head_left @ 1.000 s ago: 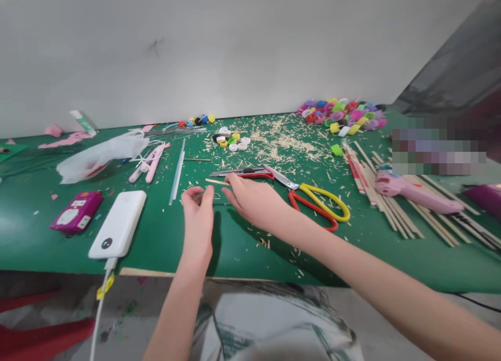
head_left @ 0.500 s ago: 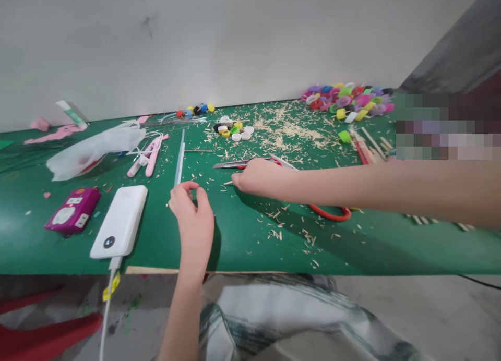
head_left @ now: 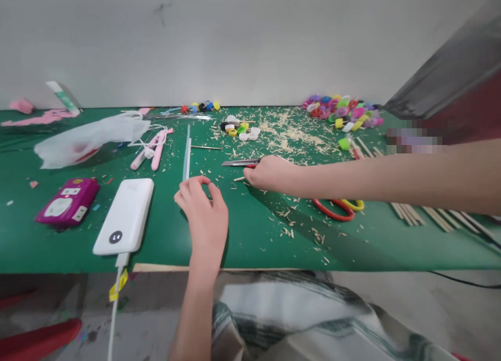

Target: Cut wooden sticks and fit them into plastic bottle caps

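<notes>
Since a second ago, the right hand (head_left: 270, 174) has parted from the left hand (head_left: 204, 209) and pinches a thin stick (head_left: 239, 179) beside the knife (head_left: 237, 163) on the table (head_left: 168, 236), leaving the left, narrowly curled, contents undeterminable, apparently clear of that stick.

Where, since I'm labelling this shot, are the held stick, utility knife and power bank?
Held stick (head_left: 239, 179): head view, protruding end.
Utility knife (head_left: 238, 163): head view, metal part.
Power bank (head_left: 127, 214): head view, upper face.

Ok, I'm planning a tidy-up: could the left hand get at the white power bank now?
Likely yes: the white power bank lies near the left hand, with nothing large on the green tabletop between them.
</notes>
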The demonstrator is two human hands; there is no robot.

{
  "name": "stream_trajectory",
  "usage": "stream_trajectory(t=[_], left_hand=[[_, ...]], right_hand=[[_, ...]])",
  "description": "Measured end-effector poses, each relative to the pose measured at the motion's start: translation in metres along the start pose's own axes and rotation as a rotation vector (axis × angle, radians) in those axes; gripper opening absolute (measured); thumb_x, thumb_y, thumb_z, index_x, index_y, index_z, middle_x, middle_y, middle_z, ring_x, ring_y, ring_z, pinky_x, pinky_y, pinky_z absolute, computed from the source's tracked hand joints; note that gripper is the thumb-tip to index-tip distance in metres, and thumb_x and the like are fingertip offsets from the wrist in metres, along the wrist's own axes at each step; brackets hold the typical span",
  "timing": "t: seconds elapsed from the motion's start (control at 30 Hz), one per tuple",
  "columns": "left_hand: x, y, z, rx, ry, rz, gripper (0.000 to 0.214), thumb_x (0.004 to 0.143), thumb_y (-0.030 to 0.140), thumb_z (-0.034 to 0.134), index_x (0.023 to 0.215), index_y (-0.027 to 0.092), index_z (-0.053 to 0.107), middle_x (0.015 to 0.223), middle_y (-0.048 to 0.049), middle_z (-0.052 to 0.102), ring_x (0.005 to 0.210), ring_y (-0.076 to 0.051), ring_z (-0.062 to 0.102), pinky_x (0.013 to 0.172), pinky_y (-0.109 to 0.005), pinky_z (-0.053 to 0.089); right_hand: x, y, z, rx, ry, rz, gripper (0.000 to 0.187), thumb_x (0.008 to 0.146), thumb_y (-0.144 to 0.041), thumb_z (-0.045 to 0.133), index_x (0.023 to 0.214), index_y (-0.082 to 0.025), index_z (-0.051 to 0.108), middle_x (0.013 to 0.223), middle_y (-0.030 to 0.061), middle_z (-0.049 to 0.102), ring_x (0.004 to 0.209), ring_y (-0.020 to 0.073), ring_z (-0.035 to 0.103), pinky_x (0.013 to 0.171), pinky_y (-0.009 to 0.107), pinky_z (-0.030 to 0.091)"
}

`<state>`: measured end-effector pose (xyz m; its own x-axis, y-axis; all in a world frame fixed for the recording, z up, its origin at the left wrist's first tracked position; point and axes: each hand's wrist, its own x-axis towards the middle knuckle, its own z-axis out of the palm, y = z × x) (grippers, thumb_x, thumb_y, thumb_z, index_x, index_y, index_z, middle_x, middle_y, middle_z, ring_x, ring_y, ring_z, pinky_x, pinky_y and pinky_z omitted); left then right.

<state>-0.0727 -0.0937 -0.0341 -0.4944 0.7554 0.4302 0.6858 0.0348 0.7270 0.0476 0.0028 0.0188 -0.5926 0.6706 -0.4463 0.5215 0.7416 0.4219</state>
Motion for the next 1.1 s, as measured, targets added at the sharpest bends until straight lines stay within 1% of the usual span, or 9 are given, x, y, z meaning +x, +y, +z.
stream_trajectory(t=[0.23,0.4,0.53,0.63,0.77,0.9,0.93,1.0,1.1], left_hand=[[-0.001,0.001,-0.001,-0.066,0.020,-0.010,0.007,0.086,0.015,0.044,0.083,0.021,0.046,0.095,-0.0077,0.050,0.095,-0.023,0.045,0.090,-0.042,0.034],[0.000,0.004,-0.002,-0.076,0.012,-0.011,0.007,0.084,0.014,0.045,0.081,0.021,0.046,0.094,-0.0082,0.050,0.096,-0.024,0.045,0.089,-0.043,0.035],[0.001,0.010,-0.006,-0.101,0.005,0.014,0.011,0.084,0.011,0.043,0.083,0.021,0.047,0.098,-0.0089,0.051,0.098,-0.024,0.044,0.090,-0.042,0.034],[0.000,0.013,-0.010,-0.092,0.004,0.011,0.016,0.082,0.006,0.041,0.083,0.021,0.047,0.099,-0.0095,0.051,0.099,-0.024,0.043,0.090,-0.042,0.034],[0.000,0.009,-0.015,-0.086,0.022,0.002,0.016,0.083,0.007,0.040,0.084,0.021,0.047,0.100,-0.0098,0.051,0.100,-0.025,0.042,0.091,-0.043,0.035],[0.005,0.000,-0.018,-0.019,0.029,0.004,0.013,0.086,0.012,0.039,0.087,0.019,0.050,0.100,-0.0117,0.053,0.099,-0.026,0.045,0.090,-0.044,0.037],[0.006,-0.002,-0.017,0.015,0.008,0.028,0.013,0.087,0.013,0.039,0.090,0.018,0.051,0.100,-0.0125,0.054,0.099,-0.026,0.047,0.090,-0.045,0.038],[0.007,-0.002,-0.014,0.109,-0.074,0.143,0.018,0.088,0.015,0.041,0.101,0.016,0.054,0.107,-0.0146,0.056,0.103,-0.028,0.048,0.092,-0.047,0.039],[0.006,0.008,-0.007,0.262,-0.247,0.423,0.032,0.090,0.017,0.043,0.121,0.014,0.049,0.123,-0.0151,0.055,0.119,-0.029,0.045,0.100,-0.046,0.037]], right_hand=[[0.006,-0.004,-0.005,-0.075,-0.057,0.005,0.033,0.075,0.002,0.048,0.100,-0.014,0.063,0.077,0.0124,0.067,0.075,0.0248,0.063,0.060,0.035,0.040],[0.006,-0.005,-0.007,-0.026,0.013,0.040,0.031,0.077,-0.001,0.044,0.092,-0.017,0.065,0.072,0.0102,0.066,0.075,0.0246,0.062,0.060,0.036,0.042],[0.003,-0.011,-0.015,-0.046,-0.046,0.059,0.032,0.077,0.000,0.044,0.097,-0.014,0.066,0.079,0.0148,0.067,0.077,0.0285,0.064,0.058,0.038,0.042],[0.002,-0.017,-0.019,-0.096,-0.077,0.063,0.037,0.076,0.002,0.043,0.100,-0.014,0.066,0.084,0.0151,0.067,0.077,0.0284,0.065,0.058,0.038,0.042],[0.005,-0.015,-0.012,-0.131,-0.064,0.080,0.040,0.074,0.004,0.042,0.103,-0.013,0.065,0.092,0.0154,0.068,0.078,0.0270,0.065,0.060,0.037,0.043],[0.007,0.003,0.002,-0.056,0.008,-0.007,0.032,0.082,-0.003,0.042,0.106,-0.012,0.061,0.079,0.0120,0.068,0.070,0.0214,0.062,0.060,0.032,0.039],[0.006,0.007,0.005,-0.018,0.030,-0.036,0.028,0.085,-0.007,0.041,0.105,-0.012,0.060,0.077,0.0110,0.067,0.066,0.0196,0.061,0.059,0.031,0.038],[0.000,0.013,0.009,0.101,0.083,-0.054,0.025,0.090,-0.018,0.038,0.103,-0.014,0.058,0.078,0.0096,0.067,0.060,0.0170,0.057,0.054,0.029,0.034],[-0.016,0.013,0.010,0.341,0.181,-0.042,0.028,0.091,-0.030,0.034,0.098,-0.016,0.057,0.080,0.0082,0.066,0.057,0.0143,0.052,0.050,0.027,0.030]])
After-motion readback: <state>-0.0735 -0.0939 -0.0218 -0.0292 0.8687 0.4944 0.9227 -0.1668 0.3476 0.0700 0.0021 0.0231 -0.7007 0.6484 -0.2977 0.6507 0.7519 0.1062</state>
